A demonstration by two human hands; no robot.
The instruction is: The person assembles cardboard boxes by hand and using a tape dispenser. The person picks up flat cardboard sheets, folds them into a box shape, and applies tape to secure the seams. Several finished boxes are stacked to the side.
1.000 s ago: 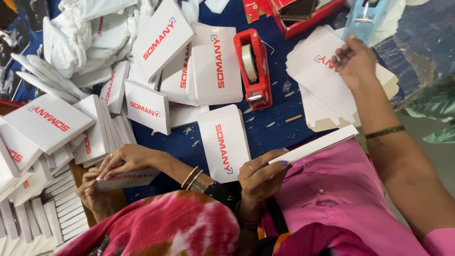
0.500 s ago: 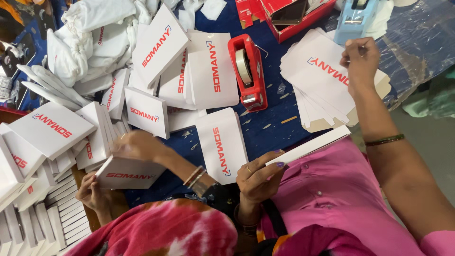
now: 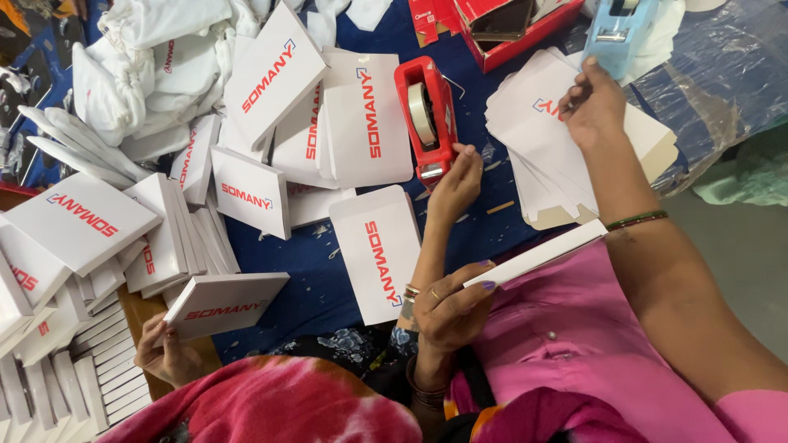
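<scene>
My left hand (image 3: 447, 308) grips one end of a thin white closed box (image 3: 538, 254), held over my pink lap. My right hand (image 3: 595, 102) reaches out to a stack of flat white cartons (image 3: 533, 131), and its fingers curl on the top sheet. A co-worker in red patterned cloth sits at my left. One of that person's hands (image 3: 455, 180) touches the front of a red tape dispenser (image 3: 427, 115). The co-worker's other hand (image 3: 164, 353) holds a white box with red lettering (image 3: 226, 299).
Several white boxes with red lettering lie on the blue cloth (image 3: 312, 262), one (image 3: 382, 254) just beside my left hand. Finished boxes are stacked at the left (image 3: 74, 221). White cloth bags (image 3: 139, 66), a red carton (image 3: 509, 25) and a light-blue tape dispenser (image 3: 620, 29) lie at the back.
The co-worker's hand has left the box at the left and reached up to the red tape dispenser. My hands stay on the white box and on the carton stack.
</scene>
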